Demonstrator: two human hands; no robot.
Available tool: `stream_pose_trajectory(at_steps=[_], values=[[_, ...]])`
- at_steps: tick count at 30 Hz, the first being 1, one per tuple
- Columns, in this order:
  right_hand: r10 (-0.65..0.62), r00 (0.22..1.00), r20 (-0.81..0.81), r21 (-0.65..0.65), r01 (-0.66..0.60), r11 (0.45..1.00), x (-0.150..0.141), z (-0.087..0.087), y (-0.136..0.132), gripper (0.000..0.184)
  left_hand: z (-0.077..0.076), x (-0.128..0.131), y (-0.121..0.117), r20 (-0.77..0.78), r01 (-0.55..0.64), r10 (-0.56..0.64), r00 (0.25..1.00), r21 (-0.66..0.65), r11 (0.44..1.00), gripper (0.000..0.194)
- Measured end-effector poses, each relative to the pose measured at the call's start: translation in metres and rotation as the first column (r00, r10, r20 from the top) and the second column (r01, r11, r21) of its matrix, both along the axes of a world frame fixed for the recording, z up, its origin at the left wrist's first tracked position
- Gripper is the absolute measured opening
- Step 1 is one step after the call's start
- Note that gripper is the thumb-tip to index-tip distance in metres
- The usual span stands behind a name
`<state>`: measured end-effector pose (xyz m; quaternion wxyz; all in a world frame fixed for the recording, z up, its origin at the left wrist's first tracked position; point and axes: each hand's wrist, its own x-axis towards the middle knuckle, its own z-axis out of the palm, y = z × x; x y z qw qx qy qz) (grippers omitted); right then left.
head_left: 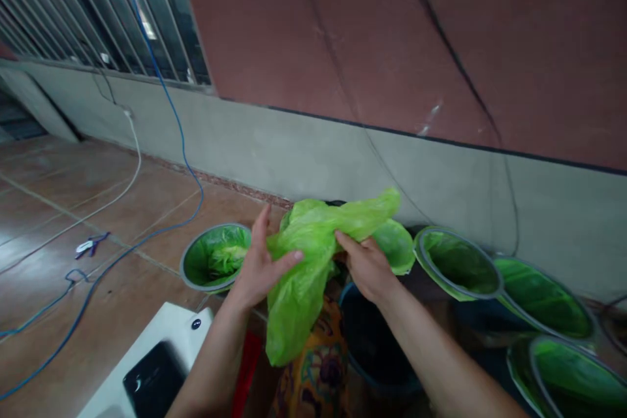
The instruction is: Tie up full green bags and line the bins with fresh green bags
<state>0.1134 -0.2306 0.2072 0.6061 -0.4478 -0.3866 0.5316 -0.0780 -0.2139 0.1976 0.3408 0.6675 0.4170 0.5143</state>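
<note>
Right hand [369, 268] pinching green bag [311, 251], left hand [257, 269] spread

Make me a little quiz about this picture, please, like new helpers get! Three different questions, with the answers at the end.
1. Pick one: what colour is the plastic bag pinched in the right hand?
a) red
b) bright green
c) white

2. True or false: part of the blue cable lies on the tiled floor.

3. Fill the gap: the ____ hand has its thumb spread wide from its fingers.

Key:
1. b
2. True
3. left: the left hand is open beside the bag.
</note>
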Motion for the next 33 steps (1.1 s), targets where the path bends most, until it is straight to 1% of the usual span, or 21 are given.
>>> stream_pose_trajectory(at_steps=[2, 3, 4, 6, 8, 10, 14, 16, 18, 19, 20, 21, 22, 23, 24, 25, 26, 28, 30, 31, 33], values=[[-0.089, 0.976, -0.201, -0.030, 0.085, 0.996, 0.023, 0.013, -0.015, 0.028, -0.010, 0.009, -0.010, 0.029, 0.215, -0.213, 0.977, -0.150, 0.965, 0.102], [-0.129, 0.956, -0.263, -0.038, 0.123, 0.992, 0.035, 0.018, -0.024, 0.028, -0.013, 0.016, -0.017, 0.079, 0.350, -0.341, 0.937, -0.214, 0.912, 0.102], [-0.173, 0.937, -0.304, -0.048, 0.167, 0.985, 0.047, 0.022, -0.033, 0.028, -0.014, 0.023, -0.025, 0.127, 0.462, -0.444, 0.887, -0.268, 0.845, 0.095], [-0.286, 0.898, -0.336, -0.070, 0.279, 0.958, 0.071, 0.026, -0.050, 0.028, -0.013, 0.036, -0.039, 0.213, 0.563, -0.523, 0.825, -0.381, 0.733, 0.068], [-0.412, 0.850, -0.327, -0.092, 0.406, 0.909, 0.097, 0.024, -0.066, 0.027, -0.006, 0.043, -0.050, 0.300, 0.563, -0.478, 0.826, -0.499, 0.659, 0.047], [-0.522, 0.794, -0.310, -0.129, 0.509, 0.851, 0.128, 0.018, -0.081, 0.023, 0.003, 0.043, -0.057, 0.394, 0.546, -0.379, 0.837, -0.583, 0.601, 0.042], [-0.711, 0.632, -0.309, -0.269, 0.659, 0.703, 0.188, 0.001, -0.110, 0.009, 0.013, 0.039, -0.069, 0.538, 0.538, -0.184, 0.822, -0.631, 0.559, 0.036], [-0.844, 0.489, -0.223, -0.350, 0.767, 0.537, 0.203, -0.004, -0.124, 0.007, 0.012, 0.041, -0.076, 0.563, 0.509, -0.091, 0.821, -0.652, 0.562, 0.030], [-0.925, 0.367, -0.096, -0.304, 0.875, 0.378, 0.198, -0.002, -0.141, 0.007, 0.010, 0.049, -0.083, 0.562, 0.475, -0.028, 0.826, -0.670, 0.570, 0.030], [-0.926, 0.375, -0.043, -0.214, 0.902, 0.375, 0.188, 0.002, -0.150, 0.010, 0.010, 0.054, -0.087, 0.555, 0.458, -0.013, 0.832, -0.673, 0.581, 0.031], [-0.898, 0.440, 0.006, -0.073, 0.896, 0.438, 0.173, 0.008, -0.159, 0.018, 0.011, 0.062, -0.092, 0.544, 0.440, -0.007, 0.839, -0.671, 0.596, 0.033], [-0.808, 0.584, 0.080, 0.070, 0.805, 0.589, 0.155, 0.015, -0.168, 0.030, 0.013, 0.070, -0.097, 0.531, 0.421, -0.005, 0.847, -0.665, 0.616, 0.035], [-0.667, 0.720, 0.192, 0.177, 0.643, 0.745, 0.134, 0.022, -0.175, 0.043, 0.016, 0.079, -0.102, 0.519, 0.407, -0.011, 0.855, -0.655, 0.637, 0.037], [-0.526, 0.788, 0.321, 0.226, 0.475, 0.850, 0.114, 0.029, -0.181, 0.057, 0.020, 0.088, -0.108, 0.512, 0.400, -0.024, 0.859, -0.642, 0.654, 0.040], [-0.415, 0.796, 0.441, 0.237, 0.343, 0.909, 0.096, 0.034, -0.185, 0.070, 0.023, 0.097, -0.115, 0.512, 0.407, -0.041, 0.858, -0.629, 0.662, 0.043], [-0.363, 0.767, 0.529, 0.242, 0.273, 0.931, 0.081, 0.038, -0.186, 0.079, 0.027, 0.105, -0.121, 0.523, 0.429, -0.063, 0.850, -0.619, 0.658, 0.046], [-0.360, 0.734, 0.577, 0.254, 0.257, 0.932, 0.071, 0.038, -0.186, 0.076, 0.029, 0.112, -0.127, 0.541, 0.460, -0.082, 0.837, -0.615, 0.641, 0.049], [-0.361, 0.724, 0.588, 0.235, 0.274, 0.932, 0.066, 0.032, -0.182, 0.045, 0.031, 0.120, -0.135, 0.593, 0.521, -0.077, 0.801, -0.629, 0.576, 0.051], [-0.416, 0.783, 0.463, 0.180, 0.376, 0.909, 0.078, 0.019, -0.179, 0.026, 0.029, 0.121, -0.136, 0.631, 0.530, 0.018, 0.775, -0.666, 0.524, 0.044], [-0.472, 0.807, 0.355, 0.143, 0.452, 0.880, 0.090, 0.013, -0.178, 0.027, 0.028, 0.119, -0.135, 0.635, 0.512, 0.088, 0.768, -0.689, 0.513, 0.039], [-0.609, 0.783, 0.127, 0.082, 0.604, 0.793, 0.117, 0.001, -0.180, 0.034, 0.024, 0.113, -0.127, 0.622, 0.455, 0.224, 0.750, -0.731, 0.509, 0.026]])
